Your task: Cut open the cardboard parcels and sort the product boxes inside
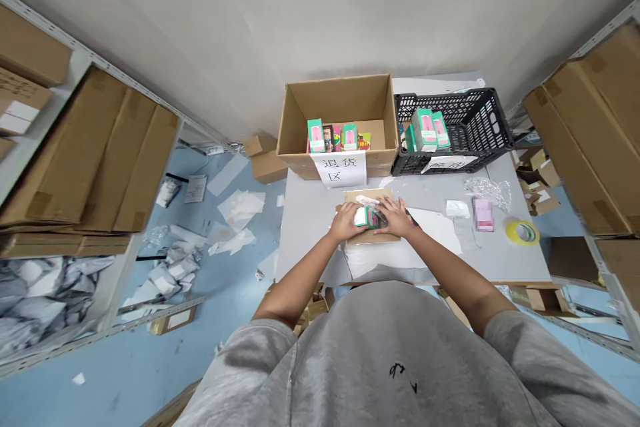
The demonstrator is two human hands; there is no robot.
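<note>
A small green and white box (367, 217) lies between my two hands, over a piece of brown cardboard (354, 197) on the table. My left hand (345, 223) is closed on the box's left side. On its right side, my right hand (394, 217) has its fingers bent over the box and some clear wrapping; a dark object, too small to name, shows beside that palm. White paper sheets (435, 230) lie under and to the right of the cardboard.
Behind my hands stand an open carton (295, 163) and a black crate (480, 159), both holding small boxes. Yellow tape (523, 232), a pink item (483, 215) and bubble wrap (493, 192) lie at the table's right. Shelves with cartons (95, 153) flank both sides.
</note>
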